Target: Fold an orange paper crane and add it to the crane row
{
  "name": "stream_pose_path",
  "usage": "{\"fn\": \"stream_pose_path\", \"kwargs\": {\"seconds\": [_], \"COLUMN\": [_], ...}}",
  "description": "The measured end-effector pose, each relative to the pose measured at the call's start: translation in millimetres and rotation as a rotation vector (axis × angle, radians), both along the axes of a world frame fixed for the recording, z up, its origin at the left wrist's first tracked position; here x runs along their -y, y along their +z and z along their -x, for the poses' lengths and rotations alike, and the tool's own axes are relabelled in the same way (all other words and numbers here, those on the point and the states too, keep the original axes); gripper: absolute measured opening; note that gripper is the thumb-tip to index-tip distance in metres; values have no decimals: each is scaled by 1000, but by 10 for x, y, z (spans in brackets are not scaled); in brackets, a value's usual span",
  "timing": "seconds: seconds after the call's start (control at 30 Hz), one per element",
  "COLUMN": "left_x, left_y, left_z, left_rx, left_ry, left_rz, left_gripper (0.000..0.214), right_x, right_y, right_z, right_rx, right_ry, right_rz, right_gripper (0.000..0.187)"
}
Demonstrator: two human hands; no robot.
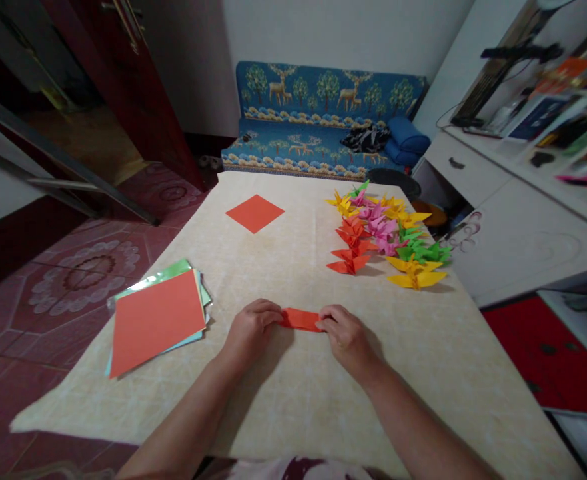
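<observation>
The left hand (pixel 256 327) pinches one end of a folded strip of orange-red paper (pixel 301 320), thumb against bent fingers, and the right hand (pixel 348 333) grips the other end in the same way. The strip lies sideways between them, low over the tablecloth (pixel 283 273), at the near middle of the table (whether it touches the cloth is hard to tell).

Taking the strip as the centre of the clock, a pile of coloured paper (pixel 158 323) sits at nine o'clock, just beyond the left forearm, with an orange-red sheet on top and green and blue edges poking out. At eleven, a single orange-red sheet (pixel 254 213) lies flat, one corner towards the person. From one to two o'clock stand the folded paper birds (pixel 383 230), grouped closely in red, pink, yellow and green. Past the table, at twelve, is a blue sofa (pixel 313 143) patterned with deer and trees; a white cabinet (pixel 523 233) stands at two.
</observation>
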State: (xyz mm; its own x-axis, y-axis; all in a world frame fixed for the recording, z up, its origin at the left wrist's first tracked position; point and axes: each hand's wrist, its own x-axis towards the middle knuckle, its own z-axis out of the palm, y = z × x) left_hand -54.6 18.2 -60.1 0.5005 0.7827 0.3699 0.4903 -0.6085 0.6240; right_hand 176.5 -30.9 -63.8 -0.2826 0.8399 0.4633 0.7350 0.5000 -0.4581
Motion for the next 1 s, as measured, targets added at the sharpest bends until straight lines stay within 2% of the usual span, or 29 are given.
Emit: {"fn": "stream_pose_path", "kwargs": {"seconds": [0.13, 0.3, 0.5, 0.7, 0.8, 0.87, 1.0], "left_x": [74, 125, 122, 174, 239, 292, 378], "left_y": [93, 178, 83, 25, 12, 7, 29], "left_z": [-17, -122, -244, -272, -296, -312, -313], "left_rx": [-84, -124, -183, -113, -110, -102, -76], "left_ry": [-39, -35, -111, -99, -79, -88, -140], "left_rz": [-112, -138, -159, -132, -146, -158, -133], "left_gripper": [25, 27, 21, 24, 24, 26, 45], "right_x": [25, 49, 54, 74, 142, 215, 357], "right_y": [50, 79, 111, 145, 176, 215, 282], "right_z": [8, 19, 44, 62, 160, 287, 575], "right_rx": [53, 117, 116, 109, 68, 73, 128], "right_ry": [-6, -46, -50, -78, -85, -56, -8], "right_rz": [5, 2, -5, -8, -26, -1, 149], "right_gripper": [22, 23, 24, 26, 33, 44, 64]}}
